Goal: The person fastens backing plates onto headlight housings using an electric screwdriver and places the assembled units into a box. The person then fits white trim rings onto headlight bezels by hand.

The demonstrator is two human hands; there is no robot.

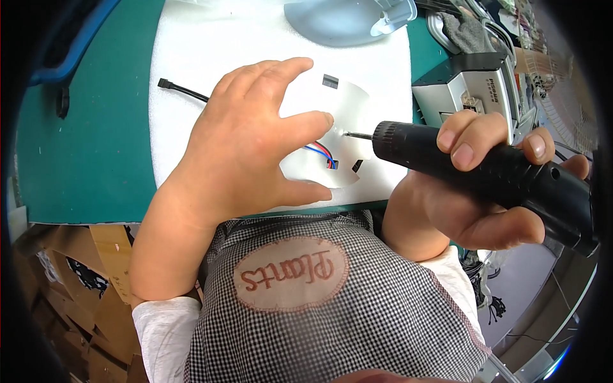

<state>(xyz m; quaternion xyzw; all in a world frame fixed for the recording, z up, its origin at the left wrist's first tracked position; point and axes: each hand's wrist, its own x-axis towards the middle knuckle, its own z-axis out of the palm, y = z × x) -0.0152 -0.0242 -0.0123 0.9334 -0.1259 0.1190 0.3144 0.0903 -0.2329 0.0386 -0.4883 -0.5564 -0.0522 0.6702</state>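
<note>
Head view: a black cable, a grey dome-shaped cover and a grey box-shaped device surround the work, and the left hand hides much of the white round plate. The plate is translucent white, with red and blue wires at a slot, and lies on a white foam sheet on the green counter. The left hand's fingers lie spread open, pressing the plate; the right hand has its fingers wrapped around a black electric screwdriver, bit tip touching the plate.

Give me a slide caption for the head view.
Left hand steadies a white round plate while right hand holds a black electric screwdriver.
</note>
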